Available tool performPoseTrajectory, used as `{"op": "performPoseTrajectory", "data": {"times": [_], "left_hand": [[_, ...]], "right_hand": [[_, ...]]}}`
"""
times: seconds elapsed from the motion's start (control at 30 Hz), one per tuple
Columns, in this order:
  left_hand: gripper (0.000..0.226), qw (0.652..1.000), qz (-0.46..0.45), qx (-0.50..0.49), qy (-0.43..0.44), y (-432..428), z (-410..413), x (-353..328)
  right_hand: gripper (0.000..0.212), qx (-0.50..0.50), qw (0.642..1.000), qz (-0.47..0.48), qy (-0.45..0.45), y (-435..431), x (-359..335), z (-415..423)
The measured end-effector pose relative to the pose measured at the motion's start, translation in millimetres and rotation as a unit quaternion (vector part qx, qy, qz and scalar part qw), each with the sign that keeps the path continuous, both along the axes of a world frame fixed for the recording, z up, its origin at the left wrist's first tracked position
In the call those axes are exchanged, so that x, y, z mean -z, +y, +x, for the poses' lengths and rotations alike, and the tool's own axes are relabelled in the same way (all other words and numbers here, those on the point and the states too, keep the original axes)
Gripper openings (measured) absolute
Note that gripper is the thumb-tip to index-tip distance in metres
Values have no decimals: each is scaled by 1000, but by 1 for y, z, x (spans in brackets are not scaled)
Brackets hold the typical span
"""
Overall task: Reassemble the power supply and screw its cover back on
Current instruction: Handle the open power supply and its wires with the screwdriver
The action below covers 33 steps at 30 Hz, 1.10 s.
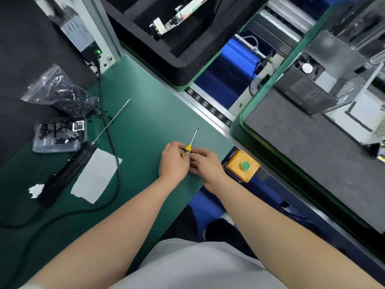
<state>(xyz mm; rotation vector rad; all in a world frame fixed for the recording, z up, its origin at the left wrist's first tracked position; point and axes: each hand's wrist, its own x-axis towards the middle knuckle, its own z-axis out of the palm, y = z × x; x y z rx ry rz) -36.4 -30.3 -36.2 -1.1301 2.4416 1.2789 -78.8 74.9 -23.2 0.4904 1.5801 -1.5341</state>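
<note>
Head view. A green surface [145, 105] runs diagonally through the frame, bordered on its far side by a conveyor track [210, 107] that carries padded trays.

Near the right-hand edge of the surface, my two hands meet over a small screwdriver [188, 148] with a yellow-and-black handle. Its thin shaft points away from me and lies free of both hands. My left hand [173, 161] holds the handle, fingers curled over its upper part. My right hand [205, 163] has its fingers curled in against the lower end of the handle. Whether they actually grip it I cannot tell.

The power supply [308, 88], a grey metal case with a round fan on top, sits on a grey-padded tray [291, 130] to the upper right, across the conveyor track and well apart from my hands. A perforated metal panel [358, 80] stands just beside it.

A yellow box with a green push button [243, 165] is fixed just beside my right hand, at the edge of the surface.

On the left of the surface lie:
- a black electric driver [66, 172] with a long thin bit, its dark cable [116, 163] looping past it
- a white sheet [95, 176] between the driver and the cable
- a clear bag of small black parts [62, 90]
- a clear box of black parts [59, 135] just below the bag

At the top centre, a black foam tray [166, 57] holds a circuit board [177, 17].
</note>
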Motion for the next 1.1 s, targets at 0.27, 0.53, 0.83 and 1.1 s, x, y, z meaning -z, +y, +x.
{"op": "performPoseTrajectory", "data": {"times": [0.27, 0.53, 0.83, 1.1], "left_hand": [[13, 988, 107, -99, 47, 14, -2, -21], [8, 985, 89, -9, 144, 82, -52, -69], [11, 957, 101, 207, 177, 223, -104, -97], [28, 914, 103, 363, 150, 335, -119, -102]], "right_hand": [[14, -5, 999, -14, 40, 25, -6, -9], [18, 92, 986, -56, 130, 97, -56, -41], [24, 248, 953, -23, 174, 246, -83, -52], [18, 369, 913, 49, 168, 359, -81, -43]]}}
